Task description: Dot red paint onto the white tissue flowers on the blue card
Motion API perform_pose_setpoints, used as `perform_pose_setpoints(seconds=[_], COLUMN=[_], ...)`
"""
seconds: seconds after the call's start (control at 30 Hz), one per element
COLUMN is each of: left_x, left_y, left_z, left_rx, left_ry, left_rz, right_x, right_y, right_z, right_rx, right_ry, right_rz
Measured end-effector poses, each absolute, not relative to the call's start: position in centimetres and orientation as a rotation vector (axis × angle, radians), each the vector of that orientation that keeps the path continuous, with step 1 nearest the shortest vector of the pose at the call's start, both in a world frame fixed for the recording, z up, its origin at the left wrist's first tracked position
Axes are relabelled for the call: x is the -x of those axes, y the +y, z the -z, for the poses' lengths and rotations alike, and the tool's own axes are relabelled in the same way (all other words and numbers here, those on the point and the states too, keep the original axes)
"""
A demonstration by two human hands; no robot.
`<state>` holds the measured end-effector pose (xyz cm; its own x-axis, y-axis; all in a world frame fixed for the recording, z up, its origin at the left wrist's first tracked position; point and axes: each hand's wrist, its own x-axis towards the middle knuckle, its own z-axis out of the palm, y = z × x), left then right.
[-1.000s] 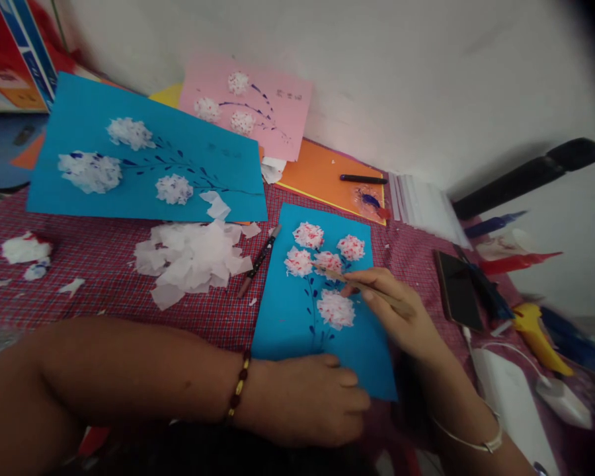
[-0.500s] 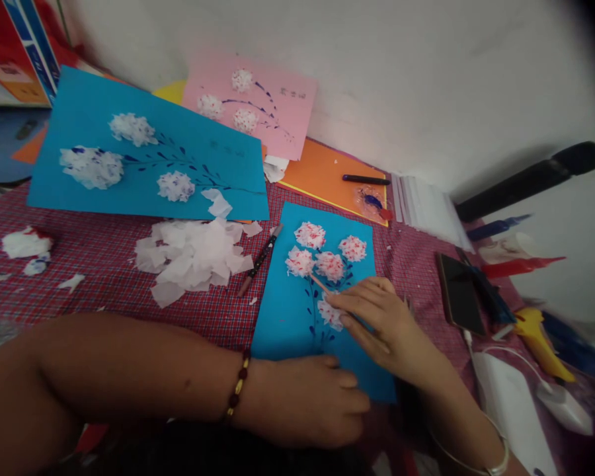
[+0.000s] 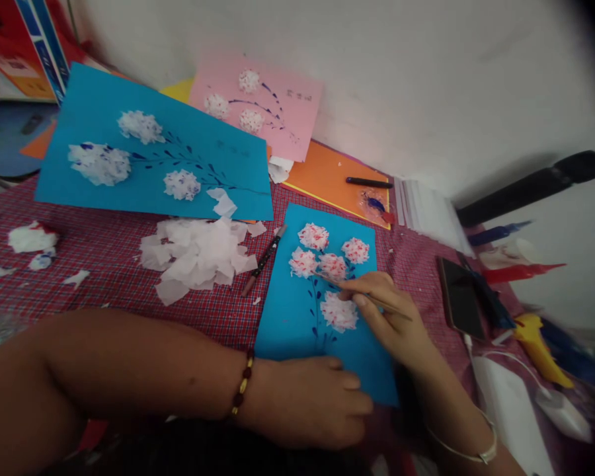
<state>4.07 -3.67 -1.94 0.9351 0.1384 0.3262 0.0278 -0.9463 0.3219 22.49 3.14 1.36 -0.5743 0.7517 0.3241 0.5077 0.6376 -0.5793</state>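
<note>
A small blue sheet of paper point(image 3: 282, 324) lies in front of me, with several white tissue-paper flowers dabbed red and dark blue painted stems and leaves. My right hand point(image 3: 389, 314) is closed in a pinch on a thin wooden stick point(image 3: 389, 306), like a paintbrush. The stick's tip points left, at the gap between the middle flowers. Just beneath the fingers is the lowest flower point(image 3: 338, 311), paler than the others. Across the sheet's lower edge rests my left hand point(image 3: 310, 403), palm down with its fingers curled; what is under them is hidden.
A pile of white tissue squares point(image 3: 203, 254) and a dark pen point(image 3: 264, 261) lie left of the sheet. Behind are a larger blue picture point(image 3: 153, 188) and a pink picture point(image 3: 297, 125). To the right are a phone point(image 3: 461, 294), paint tubes and a white power strip point(image 3: 513, 410).
My right hand has drawn slightly right and away from the lowest flower, uncovering it, and more of the stick shows. The view has shifted a little; my left hand stays on the sheet.
</note>
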Motion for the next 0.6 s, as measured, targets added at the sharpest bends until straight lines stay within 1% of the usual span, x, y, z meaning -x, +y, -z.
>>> perform_pose_setpoints(seconds=[0.23,0.4,0.6], left_x=[-4.1,-4.1,-4.0], left_y=[-3.7,-3.6,-3.6], left_z=[1.9,1.9,1.7], left_rx=[-2.766,-2.775,-2.770], left_ry=[0.132,0.131,0.121], left_rz=[-0.530,-0.531,-0.526], right_x=[-22.9,-21.9,-21.8], right_y=[2.9,3.3,3.6], right_z=[-0.9,-0.6,-0.5], right_rx=[1.139,1.130,1.205], right_ry=[-1.951,-1.976,-1.971], right_rz=[-0.742,-0.905,-0.826])
